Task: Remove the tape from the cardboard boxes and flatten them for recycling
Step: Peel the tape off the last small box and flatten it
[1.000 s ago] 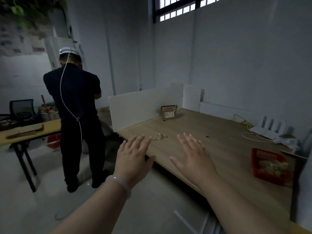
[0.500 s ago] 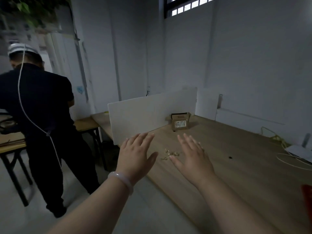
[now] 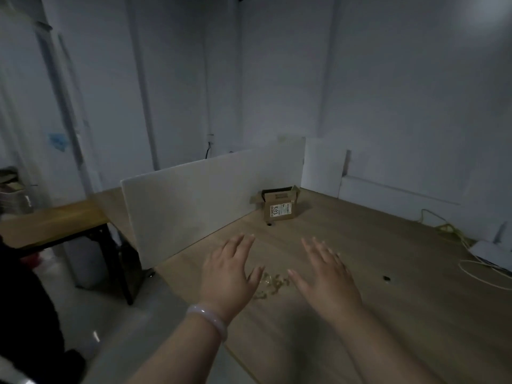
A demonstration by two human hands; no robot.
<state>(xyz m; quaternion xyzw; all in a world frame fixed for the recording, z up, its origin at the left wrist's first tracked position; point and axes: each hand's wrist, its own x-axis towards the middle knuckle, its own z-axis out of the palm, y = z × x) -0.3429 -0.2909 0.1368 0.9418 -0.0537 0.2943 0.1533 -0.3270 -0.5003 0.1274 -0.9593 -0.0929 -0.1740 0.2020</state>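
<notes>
A small brown cardboard box (image 3: 280,205) with a white label stands at the far end of the wooden table (image 3: 401,286), its top flaps open, close to the white divider panel (image 3: 210,200). A crumpled clump of clear tape (image 3: 270,284) lies on the table between my hands. My left hand (image 3: 230,275), with a pale bracelet on the wrist, hovers over the table with straight fingers and holds nothing. My right hand (image 3: 327,275) is stretched out the same way, also empty. Both hands are well short of the box.
A second desk (image 3: 52,223) with black legs stands at the left, beyond a gap of grey floor. A person in dark clothes (image 3: 25,314) is at the left edge. A white device (image 3: 491,252) and cables (image 3: 448,231) lie at the table's right side.
The view has swung right and closer to the table. The person at the left has slid almost out of frame and the red tray is gone from view. My hands stay outstretched and empty.
</notes>
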